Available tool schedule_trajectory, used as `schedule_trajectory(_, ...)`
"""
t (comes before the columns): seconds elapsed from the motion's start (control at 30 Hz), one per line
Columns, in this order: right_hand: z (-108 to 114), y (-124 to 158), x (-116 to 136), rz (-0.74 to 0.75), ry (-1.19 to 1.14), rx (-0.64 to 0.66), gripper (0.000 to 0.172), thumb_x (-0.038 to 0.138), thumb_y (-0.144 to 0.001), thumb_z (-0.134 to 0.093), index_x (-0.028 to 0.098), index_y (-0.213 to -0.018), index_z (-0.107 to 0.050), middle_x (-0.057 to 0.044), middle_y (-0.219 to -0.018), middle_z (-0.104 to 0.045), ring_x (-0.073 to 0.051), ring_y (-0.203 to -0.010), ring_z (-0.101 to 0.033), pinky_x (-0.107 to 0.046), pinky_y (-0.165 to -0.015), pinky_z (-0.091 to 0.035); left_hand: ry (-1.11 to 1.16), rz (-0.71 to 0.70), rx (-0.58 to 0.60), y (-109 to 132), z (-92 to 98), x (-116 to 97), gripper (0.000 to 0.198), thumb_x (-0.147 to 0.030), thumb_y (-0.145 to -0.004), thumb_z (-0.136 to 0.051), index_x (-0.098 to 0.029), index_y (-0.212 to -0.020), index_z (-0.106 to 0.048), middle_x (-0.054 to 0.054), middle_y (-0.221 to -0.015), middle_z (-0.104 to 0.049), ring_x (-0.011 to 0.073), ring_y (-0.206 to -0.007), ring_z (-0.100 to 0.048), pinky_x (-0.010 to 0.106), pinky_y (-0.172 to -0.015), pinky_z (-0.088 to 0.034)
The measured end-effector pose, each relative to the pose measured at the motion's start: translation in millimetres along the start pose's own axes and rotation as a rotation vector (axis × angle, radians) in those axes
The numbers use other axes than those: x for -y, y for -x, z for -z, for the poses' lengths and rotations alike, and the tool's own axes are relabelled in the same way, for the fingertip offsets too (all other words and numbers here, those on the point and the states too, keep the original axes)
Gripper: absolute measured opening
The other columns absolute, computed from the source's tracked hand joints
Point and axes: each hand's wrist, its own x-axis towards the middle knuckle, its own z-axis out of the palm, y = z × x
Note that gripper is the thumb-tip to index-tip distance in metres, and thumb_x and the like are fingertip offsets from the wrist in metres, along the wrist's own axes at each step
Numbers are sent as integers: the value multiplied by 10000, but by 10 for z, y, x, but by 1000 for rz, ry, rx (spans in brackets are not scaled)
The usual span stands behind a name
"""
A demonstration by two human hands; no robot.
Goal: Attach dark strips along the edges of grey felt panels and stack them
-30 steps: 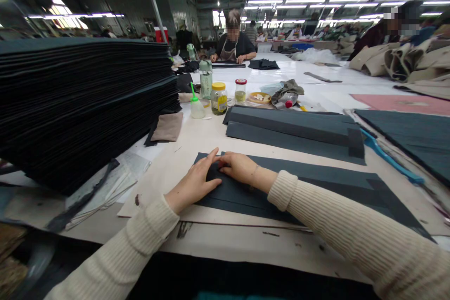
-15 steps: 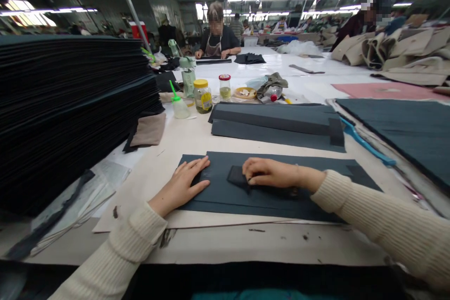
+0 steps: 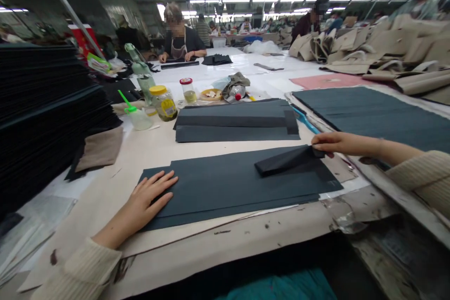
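Note:
A dark blue-grey fabric panel (image 3: pixel 214 187) lies in front of me, with another layer showing along its near edge. My left hand (image 3: pixel 149 197) rests flat on its left end, fingers spread. Beyond the panel's upper right edge, my right hand (image 3: pixel 328 144) pinches one end of a black strip (image 3: pixel 284 161). The strip slants down from those fingers, its other end over the panel's right half. Whether that lower end touches the panel I cannot tell.
Similar panels with dark strips (image 3: pixel 235 123) lie behind. Tall dark stacks (image 3: pixel 42 89) stand left; a blue-grey pile (image 3: pixel 372 108) lies right. A squeeze bottle (image 3: pixel 139 118), yellow-lidded jar (image 3: pixel 163 103) and red-lidded jar (image 3: pixel 189 91) stand at the back. A co-worker (image 3: pixel 179 40) works opposite.
My view has turned to the right. My right hand has moved from the panel's middle out past its right part, and the black strip now stretches out from it. My left hand stays flat on the panel.

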Motion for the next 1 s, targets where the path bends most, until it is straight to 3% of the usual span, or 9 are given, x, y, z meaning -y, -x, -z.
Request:
schedule_trajectory(0.13, 532, 360, -699, -227, 38, -277, 154, 289, -797, -474, 152, -833, -536, 2, -600, -526, -73, -524, -464, -241, -582, -368, -11, -17, -11, -17, -25, 47, 445, -456, -854, -351, -338, -1280, -406, -11, -1392, -349, 254, -1292, -278, 509, -1035, -220)
schedule_trajectory(0.23, 807, 607, -1026, -372, 128, -429, 131, 239, -801, -463, 131, -804, -537, -31, -601, -557, -70, -507, -470, -251, -570, -368, 5, -27, -32, -22, -45, 72, 428, -437, -848, -370, -396, -1273, -390, -51, -1384, -354, 243, -1285, -295, 506, -1036, -220)
schedule_trajectory(0.37, 1062, 841, -1177, -531, 397, -551, 182, 248, -794, -487, 96, -834, -579, -63, -628, -589, -65, -514, -462, -276, -610, -366, 53, -24, -65, -27, -113, 149, 436, -417, -840, -379, -533, -1254, -307, -135, -1367, -355, 209, -1290, -287, 500, -1041, -212)
schedule_trajectory(0.47, 1147, 915, -1055, -586, 472, -650, 230, 250, -785, -491, 57, -845, -600, -64, -631, -578, -53, -516, -442, -297, -638, -361, 80, -21, -75, -41, -155, 204, 446, -406, -831, -390, -591, -1223, -287, -168, -1354, -362, 194, -1287, -293, 492, -1043, -208)
schedule_trajectory(0.57, 1069, 898, -623, -462, 176, -654, 296, 289, -793, -460, 39, -893, -582, -8, -594, -525, -34, -515, -435, -281, -602, -361, 115, -12, -69, -66, -108, 173, 424, -403, -818, -403, -548, -1213, -359, -146, -1340, -397, 194, -1285, -298, 474, -1045, -217)
schedule_trajectory(0.7, 746, 741, 414, -42, -134, -539, 214, 232, -804, -443, 60, -879, -547, 69, -576, -473, 14, -494, -416, -211, -517, -310, 193, 39, -94, -118, 180, -157, 413, -443, -772, -463, -384, -1179, -498, -48, -1339, -430, 244, -1261, -341, 470, -1045, -228)
schedule_trajectory(0.8, 445, 496, 1289, 336, -233, -349, 112, 149, -825, -445, 74, -871, -515, 80, -617, -506, 22, -497, -439, -141, -489, -305, 401, 76, -124, -180, 482, -617, 552, -477, -754, -512, -359, -1277, -380, -13, -1370, -391, 258, -1231, -385, 460, -1010, -310)
schedule_trajectory(0.87, 219, 270, 1808, 578, -304, -164, 58, 136, -830, -479, 89, -852, -504, 77, -643, -518, 13, -506, -462, -110, -488, -342, 630, 16, -136, -245, 649, -939, 614, -477, -749, -532, -379, -1309, -303, -9, -1362, -399, 248, -1213, -409, 434, -970, -375)
schedule_trajectory(1.0, -334, -210, 2572, 808, -476, 122, 41, 165, -850, -493, 127, -837, -503, 71, -627, -504, -3, -479, -475, -98, -458, -387, 1013, -77, -214, -415, 826, -1386, 711, -433, -711, -608, -359, -1329, -263, 20, -1377, -368, 252, -1237, -370, 399, -910, -441)
